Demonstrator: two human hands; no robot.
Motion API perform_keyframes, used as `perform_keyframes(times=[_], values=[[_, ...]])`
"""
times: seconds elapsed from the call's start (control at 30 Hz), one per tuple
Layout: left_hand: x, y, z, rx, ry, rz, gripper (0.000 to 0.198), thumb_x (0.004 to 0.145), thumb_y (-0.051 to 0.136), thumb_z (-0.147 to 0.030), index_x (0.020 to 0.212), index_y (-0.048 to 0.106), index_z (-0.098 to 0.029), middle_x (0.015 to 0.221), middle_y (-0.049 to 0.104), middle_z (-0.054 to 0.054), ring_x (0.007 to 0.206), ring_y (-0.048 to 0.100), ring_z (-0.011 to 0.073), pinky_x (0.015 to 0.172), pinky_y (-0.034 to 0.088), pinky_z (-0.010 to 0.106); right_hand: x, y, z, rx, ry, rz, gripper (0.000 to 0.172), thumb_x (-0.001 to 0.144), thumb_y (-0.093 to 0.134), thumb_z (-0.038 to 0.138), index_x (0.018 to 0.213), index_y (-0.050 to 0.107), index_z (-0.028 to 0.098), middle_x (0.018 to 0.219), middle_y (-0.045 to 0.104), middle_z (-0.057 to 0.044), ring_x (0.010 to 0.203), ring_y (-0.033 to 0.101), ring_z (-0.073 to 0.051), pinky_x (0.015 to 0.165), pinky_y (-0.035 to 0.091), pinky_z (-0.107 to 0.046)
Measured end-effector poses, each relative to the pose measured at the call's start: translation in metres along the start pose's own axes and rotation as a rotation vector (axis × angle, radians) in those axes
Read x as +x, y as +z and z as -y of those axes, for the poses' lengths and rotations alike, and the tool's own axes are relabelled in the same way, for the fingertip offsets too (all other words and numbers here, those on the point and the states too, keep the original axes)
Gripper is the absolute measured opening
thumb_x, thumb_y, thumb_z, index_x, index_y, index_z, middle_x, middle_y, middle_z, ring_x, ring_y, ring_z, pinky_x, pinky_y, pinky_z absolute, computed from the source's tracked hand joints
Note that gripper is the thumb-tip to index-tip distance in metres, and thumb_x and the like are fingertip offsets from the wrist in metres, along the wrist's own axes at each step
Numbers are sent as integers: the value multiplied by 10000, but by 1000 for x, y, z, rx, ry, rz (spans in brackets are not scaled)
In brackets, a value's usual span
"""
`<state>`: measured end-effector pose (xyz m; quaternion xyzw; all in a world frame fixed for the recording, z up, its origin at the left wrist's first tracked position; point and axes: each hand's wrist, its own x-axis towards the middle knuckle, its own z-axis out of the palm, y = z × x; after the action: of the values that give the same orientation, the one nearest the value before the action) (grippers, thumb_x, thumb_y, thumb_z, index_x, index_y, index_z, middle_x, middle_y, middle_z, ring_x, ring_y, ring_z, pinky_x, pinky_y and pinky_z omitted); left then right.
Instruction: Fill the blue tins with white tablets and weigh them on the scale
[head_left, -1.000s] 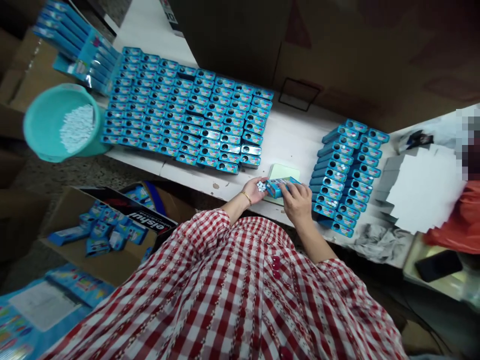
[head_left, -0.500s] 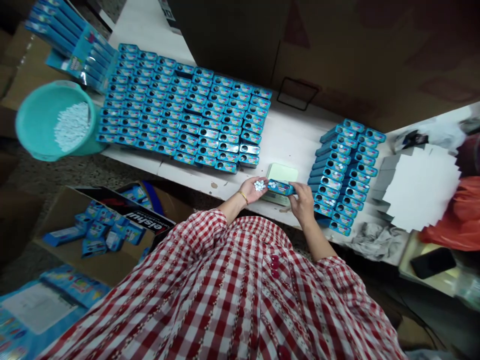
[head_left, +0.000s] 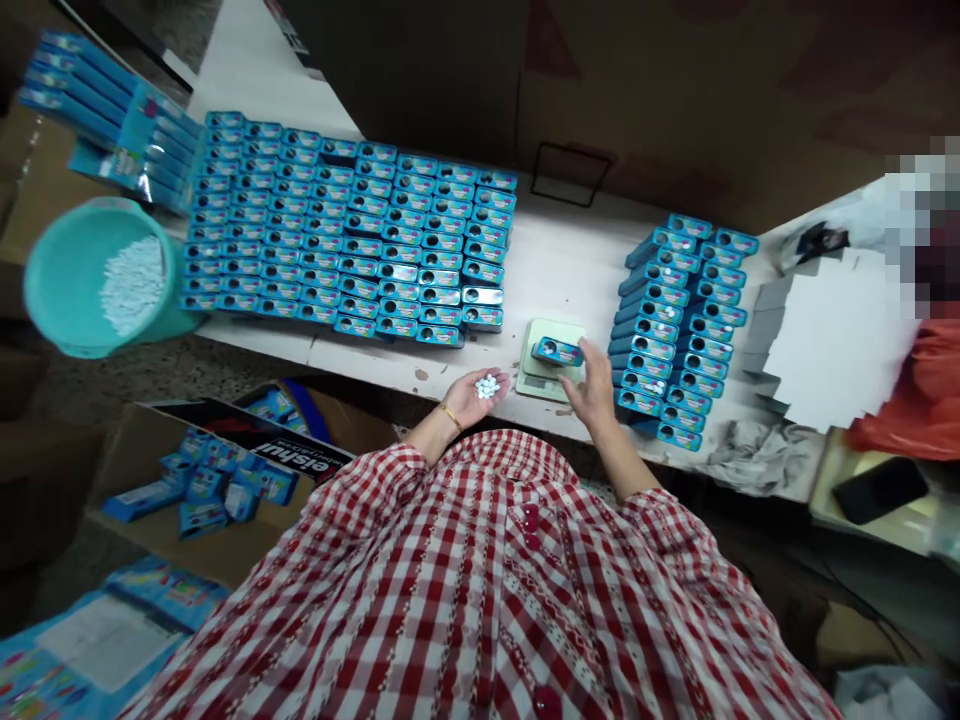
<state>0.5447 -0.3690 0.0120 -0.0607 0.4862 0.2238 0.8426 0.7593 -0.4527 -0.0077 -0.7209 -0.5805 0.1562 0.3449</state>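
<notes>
My left hand (head_left: 463, 400) lies palm up and slightly cupped near the table's front edge, with a small pile of white pellets (head_left: 487, 386) in it. To its right, a small blue box (head_left: 561, 352) rests on a pale green scale (head_left: 529, 372). White pellets show at the round hole in the box's top. My right hand (head_left: 595, 392) is at the box's right end, thumb and fingers spread; the fingertips are close to the box, and I cannot tell whether they touch it.
Rows of blue boxes (head_left: 345, 230) stand on the white table (head_left: 559, 240) at left, with another group (head_left: 660, 320) at right. A turquoise bucket (head_left: 45, 300) holds white pellets. A carton (head_left: 157, 530) contains blue packs. White card sheets (head_left: 832, 340), a phone (head_left: 881, 490) and a large carton (head_left: 675, 120) surround the table.
The blue box went from my right hand, beside my left palm, onto the scale. My right fingers have opened, and my left hand has moved left with the pellets. The view has also shifted.
</notes>
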Motion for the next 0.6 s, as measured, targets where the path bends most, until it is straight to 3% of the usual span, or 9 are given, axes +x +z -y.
perform_keyframes(times=[0.07, 0.17, 0.23, 0.3, 0.4, 0.6], values=[[-8, -4, 6, 18, -31, 31, 195, 816, 434, -118, 816, 624, -74, 778, 676, 116, 777, 648, 174, 728, 514, 287, -10, -4, 32, -136, -133, 62, 385, 828, 490, 263, 1205, 476, 185, 1206, 512, -119, 1131, 436, -241, 952, 364, -424], [-14, -9, 12, 35, -72, 29, 214, 822, 411, -96, 810, 624, -77, 717, 668, 84, 676, 638, 142, 681, 510, 264, -18, 9, 82, -205, -307, 391, 299, 854, 426, 179, 1131, 539, 174, 1106, 559, -114, 972, 499, -210, 835, 435, -355], [-16, -12, 14, 42, -98, -1, 219, 828, 404, -97, 817, 622, -79, 661, 651, 58, 595, 616, 118, 634, 501, 240, -17, 21, 105, -259, -335, 578, 301, 848, 401, 117, 1113, 542, 144, 1077, 561, -118, 922, 501, -202, 798, 447, -335], [-16, -15, 15, 48, -128, -27, 224, 839, 398, -114, 825, 620, -81, 643, 643, 54, 593, 614, 121, 638, 497, 241, -15, 29, 117, -304, -323, 684, 308, 839, 391, 76, 1109, 532, 118, 1062, 555, -121, 923, 493, -201, 789, 450, -322], [-18, -20, 16, 50, -173, -39, 239, 854, 386, -148, 813, 614, -89, 633, 638, 59, 657, 634, 154, 703, 498, 283, -14, 31, 121, -335, -301, 760, 280, 845, 399, 80, 1092, 528, 102, 1038, 550, -112, 929, 488, -199, 746, 457, -293], [-19, -26, 16, 83, -166, -62, 232, 852, 389, -142, 803, 610, -88, 583, 615, 42, 573, 610, 139, 697, 499, 287, -19, 30, 123, -403, -336, 751, 230, 849, 400, 78, 1024, 547, 100, 991, 550, -98, 901, 497, -189, 725, 460, -275]])
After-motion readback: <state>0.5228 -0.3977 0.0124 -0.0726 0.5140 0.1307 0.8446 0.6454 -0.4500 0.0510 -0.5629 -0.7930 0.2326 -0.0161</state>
